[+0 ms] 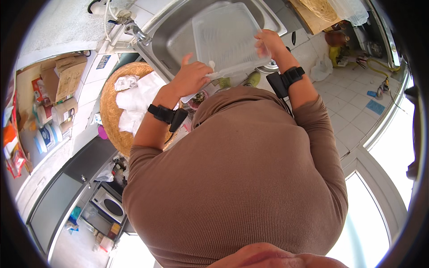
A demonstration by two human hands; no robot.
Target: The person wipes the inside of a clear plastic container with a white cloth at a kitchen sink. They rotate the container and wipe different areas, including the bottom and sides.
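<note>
In front of me a translucent plastic container [228,37] is held tilted over the near part of a stainless steel sink [171,40]. My right hand [272,43] grips its right side, with some fingers seen through the plastic. At the near left corner is my left hand [192,76], its thumb raised and its fingertips on a small white wad [211,64], which looks like tissue and lies against the container. The palm side of this hand is hidden. Both wrists wear black strapped devices.
A chrome tap [135,31] stands at the sink's left. Crumpled white paper or cloth [130,100] lies on a round woven basket [109,97] beside my left forearm. Green shoes [253,78] show below the container. A wooden board [313,16] is at upper right.
</note>
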